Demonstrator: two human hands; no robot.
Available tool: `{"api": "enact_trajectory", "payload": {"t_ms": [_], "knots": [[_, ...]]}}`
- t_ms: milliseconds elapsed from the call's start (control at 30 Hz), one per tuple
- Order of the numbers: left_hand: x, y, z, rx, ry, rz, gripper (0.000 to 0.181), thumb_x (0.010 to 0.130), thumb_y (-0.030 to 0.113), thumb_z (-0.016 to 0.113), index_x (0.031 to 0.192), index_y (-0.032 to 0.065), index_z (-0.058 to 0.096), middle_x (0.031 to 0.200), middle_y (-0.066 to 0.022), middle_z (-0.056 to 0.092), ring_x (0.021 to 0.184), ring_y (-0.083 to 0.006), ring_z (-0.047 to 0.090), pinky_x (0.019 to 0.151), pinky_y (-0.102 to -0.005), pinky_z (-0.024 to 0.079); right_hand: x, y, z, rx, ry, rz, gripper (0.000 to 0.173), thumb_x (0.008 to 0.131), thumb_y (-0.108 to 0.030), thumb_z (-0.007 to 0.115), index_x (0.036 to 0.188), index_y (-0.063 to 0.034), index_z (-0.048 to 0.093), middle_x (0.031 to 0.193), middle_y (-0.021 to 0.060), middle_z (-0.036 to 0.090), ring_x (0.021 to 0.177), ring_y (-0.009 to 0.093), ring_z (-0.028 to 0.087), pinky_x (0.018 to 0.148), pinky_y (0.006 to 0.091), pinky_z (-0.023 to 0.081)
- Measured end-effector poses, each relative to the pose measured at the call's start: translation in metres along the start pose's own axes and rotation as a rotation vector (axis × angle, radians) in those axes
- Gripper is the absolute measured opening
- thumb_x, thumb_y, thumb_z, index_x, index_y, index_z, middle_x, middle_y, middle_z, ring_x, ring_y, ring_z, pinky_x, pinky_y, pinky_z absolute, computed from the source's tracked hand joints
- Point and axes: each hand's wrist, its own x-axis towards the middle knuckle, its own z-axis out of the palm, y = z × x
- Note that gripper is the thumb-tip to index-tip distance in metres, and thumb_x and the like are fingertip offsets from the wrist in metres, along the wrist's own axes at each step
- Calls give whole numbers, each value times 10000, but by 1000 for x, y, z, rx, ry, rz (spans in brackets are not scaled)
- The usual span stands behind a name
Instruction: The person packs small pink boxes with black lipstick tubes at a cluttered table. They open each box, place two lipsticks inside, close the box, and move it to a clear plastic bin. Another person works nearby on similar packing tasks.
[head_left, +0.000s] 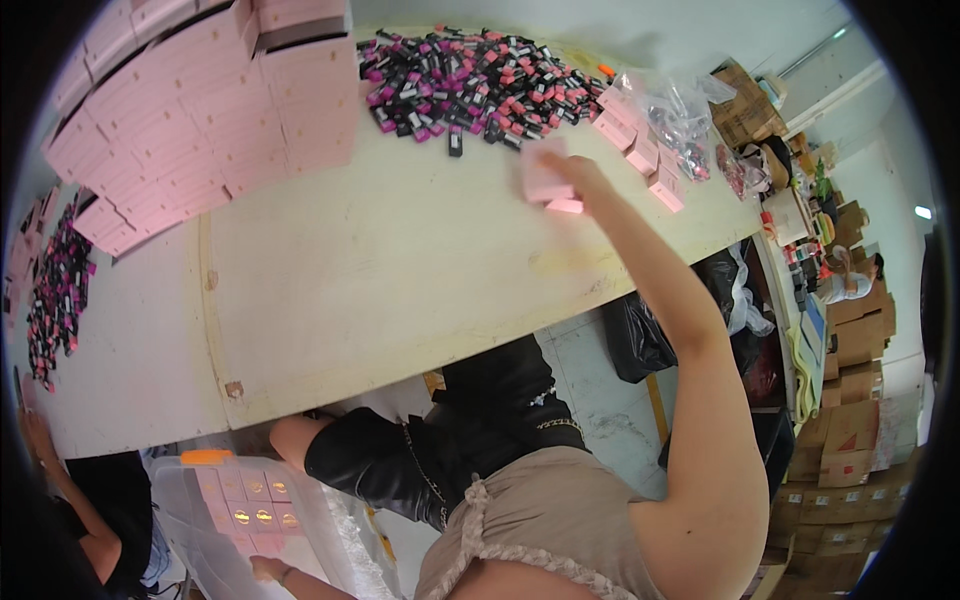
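Note:
My right hand (581, 176) is over the back of the white table (375, 262), its fingers on a small pink carton (546, 171) blurred by motion. Just below that carton shows another pink surface (564, 205); whether it belongs to a second carton is unclear. Down at the lower left, my left hand (266, 568) reaches into a translucent plastic bin (169, 517). Pink cartons with gold print (255, 495) line up inside the bin beyond the hand. My left fingers are near the cartons, and their grip is hard to make out.
Stacked pink cartons (202, 112) form a wall at the table's upper left. A heap of small black, pink and purple cosmetic tubes (465, 86) spreads along the back. Pink cartons (641, 154) and a clear plastic bag (671, 109) lie right. Another person's arm (82, 510) shows at left.

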Motion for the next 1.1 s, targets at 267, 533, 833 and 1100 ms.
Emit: {"api": "enact_trajectory", "payload": {"t_ms": [267, 533, 833, 1100], "knots": [[-339, 229, -118, -879, -1268, 547, 498, 878, 126, 626, 1327, -7, 459, 1283, -159, 521, 1163, -253, 535, 963, -375, 470, -103, 0, 104, -695, -516, -691, 571, 605, -488, 805, 887, -11, 670, 754, 120, 660, 666, 189, 631, 603, 334, 502], [-536, 292, -193, -721, -2174, 116, 942, 755, 554, 740, 1400, 21, 306, 1355, -129, 449, 1255, -257, 461, 1026, -417, 413, -198, 24, 65, -260, -1119, -876, 739, 781, -359, 730, 1389, -94, 404, 1291, 210, 484, 1172, 376, 461, 996, 445, 372], [-560, 301, -176, -786, -1978, 69, 874, 790, 613, 667, 1377, 42, 363, 1294, -113, 511, 1166, -253, 533, 967, -417, 454, 83, 36, -231, -410, 523, -449, 576, 888, -439, 574, 1271, -16, 489, 1156, 231, 591, 1035, 349, 604, 866, 440, 477], [-552, 328, -154, -949, -1991, 88, 668, 959, 528, 440, 1427, 65, 325, 1388, -114, 459, 1254, -277, 470, 1033, -442, 390, 99, 67, -192, -324, 487, -213, 800, 809, -397, 663, 1345, 115, 361, 1088, 313, 621, 931, 385, 664, 784, 422, 549]]}}
